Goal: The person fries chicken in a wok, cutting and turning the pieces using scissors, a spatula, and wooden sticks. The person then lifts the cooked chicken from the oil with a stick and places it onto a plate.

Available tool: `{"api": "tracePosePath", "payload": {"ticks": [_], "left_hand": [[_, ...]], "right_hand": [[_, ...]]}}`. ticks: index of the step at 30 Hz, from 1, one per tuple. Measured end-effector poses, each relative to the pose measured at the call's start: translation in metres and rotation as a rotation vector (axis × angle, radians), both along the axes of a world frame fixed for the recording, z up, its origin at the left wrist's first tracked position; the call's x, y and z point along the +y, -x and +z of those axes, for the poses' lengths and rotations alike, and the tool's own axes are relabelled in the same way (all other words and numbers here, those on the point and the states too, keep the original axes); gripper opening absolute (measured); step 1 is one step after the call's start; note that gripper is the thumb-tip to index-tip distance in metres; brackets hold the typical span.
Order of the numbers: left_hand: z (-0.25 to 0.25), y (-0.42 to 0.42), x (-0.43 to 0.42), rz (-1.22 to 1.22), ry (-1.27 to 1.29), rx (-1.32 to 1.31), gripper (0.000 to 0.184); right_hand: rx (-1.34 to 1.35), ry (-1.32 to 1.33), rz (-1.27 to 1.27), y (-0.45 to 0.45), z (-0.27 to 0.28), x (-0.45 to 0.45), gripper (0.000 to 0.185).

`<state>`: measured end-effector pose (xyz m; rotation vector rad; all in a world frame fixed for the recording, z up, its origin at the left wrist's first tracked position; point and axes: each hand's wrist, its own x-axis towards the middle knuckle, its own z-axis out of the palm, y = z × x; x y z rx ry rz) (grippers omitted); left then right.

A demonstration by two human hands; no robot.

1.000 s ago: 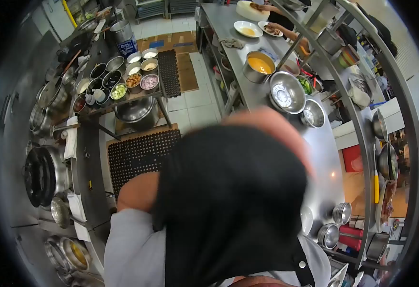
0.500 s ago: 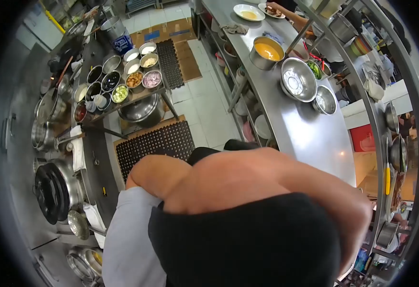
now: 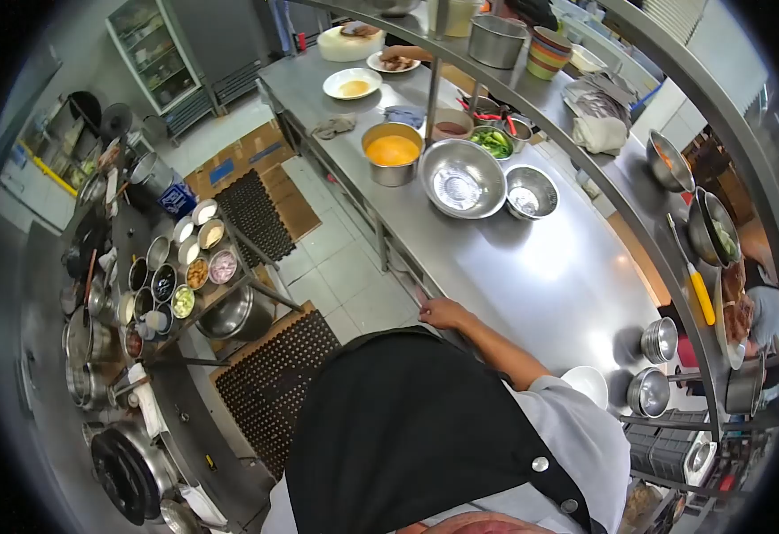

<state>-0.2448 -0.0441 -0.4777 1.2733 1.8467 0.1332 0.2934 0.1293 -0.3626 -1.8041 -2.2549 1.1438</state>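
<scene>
No text, brand, number or sign can be read with certainty. White lettering is borne by a blue container (image 3: 177,198), placed well to the left of the right hand (image 3: 443,313) and farther forward, but it is too small and blurred to be made out. On the cardboard (image 3: 245,158), forward and left of the same hand, blue patches are seen, with no words legible.

"What covers the floor (image 3: 356,304)?"

"Pale square tiles (image 3: 324,272), cardboard (image 3: 292,206) and two black mats, a near mat (image 3: 275,392) and a far mat (image 3: 249,212)."

"And the furniture?"

"A long steel bench (image 3: 532,276) on the right, a metal shelf (image 3: 545,111) above it. A glass-fronted cabinet (image 3: 153,55) stands at far left."

"The light?"

"It leaves a bright white glare on the steel."
</scene>
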Motion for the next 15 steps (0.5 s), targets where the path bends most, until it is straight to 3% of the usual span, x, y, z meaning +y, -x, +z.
{"api": "tracePosePath", "payload": {"ticks": [4,7,10,12,15], "left_hand": [[0.001,0.018,-0.145,0.268,0.338,0.037,0.035],[0.019,0.000,-0.192,0.404,0.397,0.034,0.035],[0.021,-0.030,-0.205,0.493,0.368,-0.003,0.036],[0.019,-0.053,-0.198,0.524,0.303,-0.043,0.036],[0.013,-0.090,-0.178,0.560,0.217,-0.102,0.036]], "right_hand": [[0.033,0.066,0.058,-0.007,0.013,0.013,0.040],[0.146,0.041,0.091,-0.009,-0.003,0.028,0.039],[0.241,0.009,0.181,-0.015,0.013,0.053,0.035],[0.390,0.129,0.064,-0.035,0.044,0.085,0.030],[0.385,-0.095,-0.141,-0.093,0.097,0.148,0.024]]}}
